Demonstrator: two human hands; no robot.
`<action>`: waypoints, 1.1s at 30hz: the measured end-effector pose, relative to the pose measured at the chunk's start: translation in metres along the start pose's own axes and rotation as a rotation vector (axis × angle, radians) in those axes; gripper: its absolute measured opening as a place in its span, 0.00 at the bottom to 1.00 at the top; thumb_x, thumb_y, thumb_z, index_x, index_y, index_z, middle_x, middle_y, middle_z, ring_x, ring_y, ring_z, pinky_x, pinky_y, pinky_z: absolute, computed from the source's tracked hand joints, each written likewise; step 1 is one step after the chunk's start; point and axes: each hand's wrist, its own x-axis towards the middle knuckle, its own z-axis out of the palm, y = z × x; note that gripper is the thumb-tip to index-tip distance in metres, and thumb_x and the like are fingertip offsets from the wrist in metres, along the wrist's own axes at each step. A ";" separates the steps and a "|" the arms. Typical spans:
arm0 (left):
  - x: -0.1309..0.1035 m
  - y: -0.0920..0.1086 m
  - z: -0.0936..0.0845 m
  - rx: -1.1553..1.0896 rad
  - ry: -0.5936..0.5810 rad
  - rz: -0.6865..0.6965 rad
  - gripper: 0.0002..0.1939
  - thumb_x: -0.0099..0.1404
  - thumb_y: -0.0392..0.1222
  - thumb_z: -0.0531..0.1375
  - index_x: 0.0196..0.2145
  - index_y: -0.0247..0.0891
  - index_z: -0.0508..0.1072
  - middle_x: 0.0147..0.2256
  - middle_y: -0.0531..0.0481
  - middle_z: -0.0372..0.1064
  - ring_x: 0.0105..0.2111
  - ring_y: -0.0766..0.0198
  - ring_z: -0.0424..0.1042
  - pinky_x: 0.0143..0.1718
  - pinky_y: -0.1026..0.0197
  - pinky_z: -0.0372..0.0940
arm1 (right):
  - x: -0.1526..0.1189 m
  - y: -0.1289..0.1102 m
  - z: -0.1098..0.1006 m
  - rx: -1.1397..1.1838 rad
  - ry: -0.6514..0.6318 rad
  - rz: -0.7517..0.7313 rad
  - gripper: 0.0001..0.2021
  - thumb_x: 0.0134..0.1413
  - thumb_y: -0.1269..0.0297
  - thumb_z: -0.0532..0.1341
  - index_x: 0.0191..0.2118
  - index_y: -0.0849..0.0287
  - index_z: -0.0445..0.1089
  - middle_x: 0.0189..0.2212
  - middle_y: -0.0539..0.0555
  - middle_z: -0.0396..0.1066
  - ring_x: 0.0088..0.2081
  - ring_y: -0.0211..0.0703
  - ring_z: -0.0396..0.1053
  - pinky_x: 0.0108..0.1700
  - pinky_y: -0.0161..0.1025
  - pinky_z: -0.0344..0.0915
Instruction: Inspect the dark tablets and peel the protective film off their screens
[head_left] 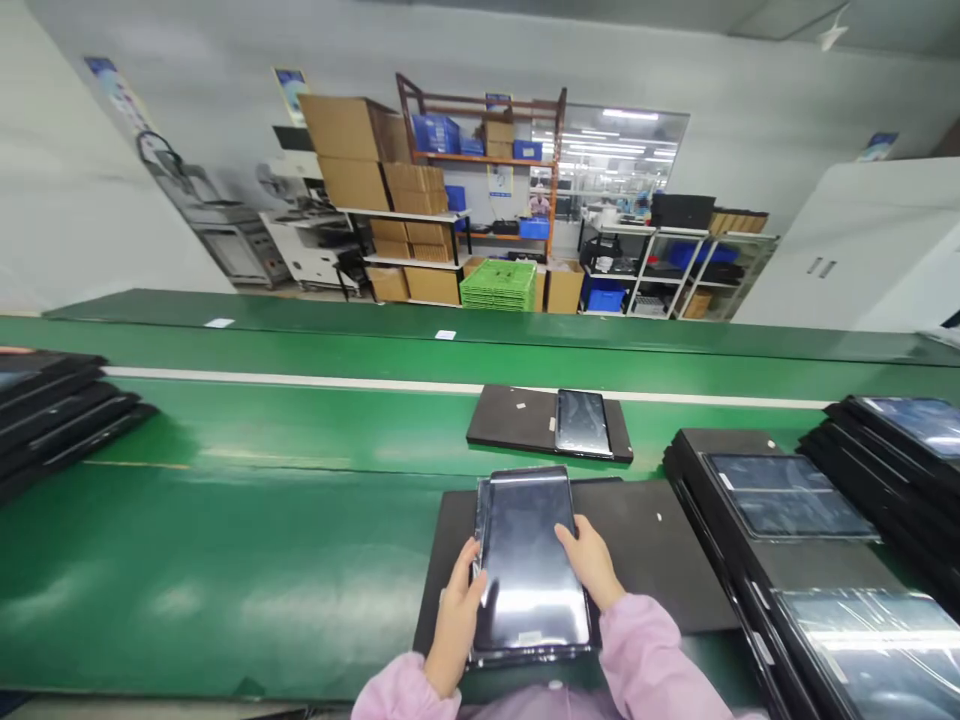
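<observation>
A black tablet-shaped screen panel [531, 560] is tilted slightly in front of me, gripped along both long sides. My left hand [454, 612] is closed on its left edge, with the thumb near the front. On the opposite edge, my right hand [591, 562] has its thumb over the glass and its fingers hidden behind. Another clear-edged panel or film shows at the left and bottom borders, just under the held one. Beneath lies a dark foam board [645, 545] on the green bench.
Farther back, a second foam board [514, 418] carries another screen panel [583, 422]. On the right stand stacked black trays [750, 440] bearing panels. More dark trays [60, 420] are piled at the left. The green bench [225, 570] has a raised ledge at the back.
</observation>
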 end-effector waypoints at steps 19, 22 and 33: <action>0.011 0.087 0.008 -0.219 -0.129 0.092 0.21 0.49 0.54 0.66 0.35 0.34 0.74 0.32 0.45 0.74 0.34 0.56 0.73 0.39 0.57 0.67 | -0.036 -0.015 -0.026 0.553 -0.374 -0.337 0.16 0.45 0.54 0.67 0.38 0.57 0.69 0.34 0.53 0.71 0.38 0.47 0.69 0.44 0.44 0.66; 0.000 0.090 0.015 -0.134 -0.176 0.268 0.18 0.45 0.50 0.69 0.29 0.34 0.75 0.27 0.46 0.74 0.29 0.55 0.73 0.33 0.58 0.68 | -0.039 -0.026 -0.050 0.525 -0.292 -0.505 0.18 0.38 0.54 0.70 0.34 0.56 0.69 0.38 0.55 0.70 0.40 0.49 0.68 0.43 0.44 0.66; -0.018 0.133 0.015 -0.203 -0.345 0.669 0.16 0.53 0.48 0.67 0.39 0.42 0.73 0.34 0.45 0.75 0.33 0.56 0.74 0.35 0.56 0.70 | -0.050 -0.045 -0.058 0.621 -0.515 -0.725 0.14 0.49 0.56 0.66 0.41 0.50 0.66 0.37 0.54 0.72 0.42 0.48 0.69 0.43 0.47 0.65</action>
